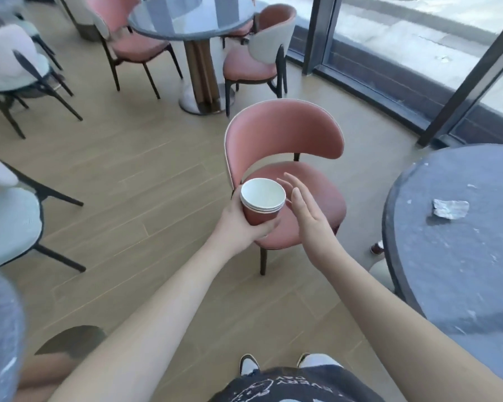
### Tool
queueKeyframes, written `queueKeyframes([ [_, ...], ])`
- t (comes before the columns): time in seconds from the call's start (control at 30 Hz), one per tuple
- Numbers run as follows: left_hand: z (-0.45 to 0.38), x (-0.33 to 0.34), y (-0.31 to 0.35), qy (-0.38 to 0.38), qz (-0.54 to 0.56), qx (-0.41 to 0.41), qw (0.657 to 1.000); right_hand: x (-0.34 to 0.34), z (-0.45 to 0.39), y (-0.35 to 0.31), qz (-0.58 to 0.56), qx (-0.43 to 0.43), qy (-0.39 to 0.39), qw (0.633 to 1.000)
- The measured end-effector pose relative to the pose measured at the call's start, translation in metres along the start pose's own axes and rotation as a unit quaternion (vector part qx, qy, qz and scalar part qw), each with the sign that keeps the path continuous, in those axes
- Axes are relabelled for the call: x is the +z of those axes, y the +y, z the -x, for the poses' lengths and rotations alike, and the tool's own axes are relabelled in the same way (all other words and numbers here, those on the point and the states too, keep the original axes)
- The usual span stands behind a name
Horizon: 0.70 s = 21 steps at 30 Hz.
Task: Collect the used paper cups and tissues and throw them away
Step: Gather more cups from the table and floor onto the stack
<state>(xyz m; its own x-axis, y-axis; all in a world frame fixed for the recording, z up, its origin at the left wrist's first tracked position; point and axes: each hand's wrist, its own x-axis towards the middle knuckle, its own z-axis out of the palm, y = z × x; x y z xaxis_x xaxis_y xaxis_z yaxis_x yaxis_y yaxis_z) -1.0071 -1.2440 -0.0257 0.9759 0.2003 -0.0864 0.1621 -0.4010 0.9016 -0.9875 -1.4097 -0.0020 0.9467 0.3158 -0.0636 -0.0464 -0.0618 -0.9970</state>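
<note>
A stack of red paper cups [262, 205] with white insides sits in my left hand [238, 224], whose fingers curl round its base from below and from the left. Just to the right of the stack, my right hand [305, 210] hovers with straight fingers and holds nothing; I cannot tell whether it touches the rim. Both hands are above a pink chair [285, 143]. A crumpled white tissue [450, 208] lies on the dark round table [447, 285] at the right.
Another round table [192, 27] with pink chairs [253, 65] stands at the back. Pale green chairs [12, 221] line the left side. A glass wall [418, 39] runs along the right rear. Wooden floor lies between the furniture. A small red cup-like object [377, 247] sits under the right table.
</note>
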Motion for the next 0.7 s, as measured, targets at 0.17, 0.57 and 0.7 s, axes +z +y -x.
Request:
queueKeyframes([
  [0.17, -0.021, -0.031, -0.014, 0.027, 0.009, -0.014, 1.000, 0.030, -0.030, -0.009, -0.008, 0.001, -0.025, 1.000],
  [0.57, -0.109, -0.087, -0.027, 0.092, -0.023, -0.031, 0.995, 0.074, -0.152, -0.006, -0.023, -0.003, -0.087, 0.996],
  [0.7, -0.134, -0.107, -0.028, 0.112, -0.025, -0.037, 0.993, 0.090, -0.189, -0.010, -0.023, -0.001, -0.110, 0.994],
])
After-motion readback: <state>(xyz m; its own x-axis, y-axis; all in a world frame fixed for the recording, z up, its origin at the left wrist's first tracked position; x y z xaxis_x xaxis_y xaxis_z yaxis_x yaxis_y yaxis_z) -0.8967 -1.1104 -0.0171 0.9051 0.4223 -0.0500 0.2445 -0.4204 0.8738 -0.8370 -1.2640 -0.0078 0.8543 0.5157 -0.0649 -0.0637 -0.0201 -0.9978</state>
